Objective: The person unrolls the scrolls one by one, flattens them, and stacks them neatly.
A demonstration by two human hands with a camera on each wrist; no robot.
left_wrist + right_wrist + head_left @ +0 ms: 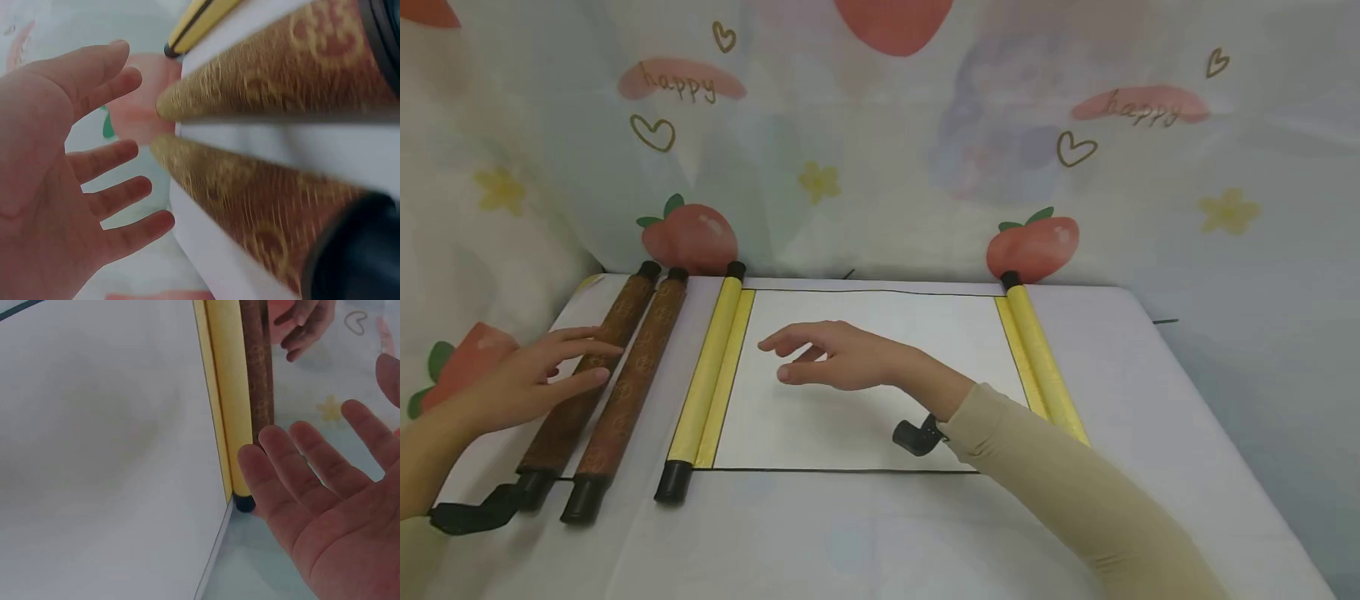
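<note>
Across the frame's centre, the yellow-edged scroll [842, 429] lies spread flat, apparently unrolled; at left, two brown rolls [629, 383] are not yet unrolled. Left hand [531, 379] above the rolls, right hand [842, 358] above the scroll: fingers loosely apart, holding nothing

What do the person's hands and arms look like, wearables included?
Left hand and right hand: bare, no gloves or rings visible. Right sleeve: plain beige, wrinkled; only a strip of the left sleeve shows, similar colour. Right wrist attachment and left wrist attachment: black, bent. No cables or markings visible.
</note>
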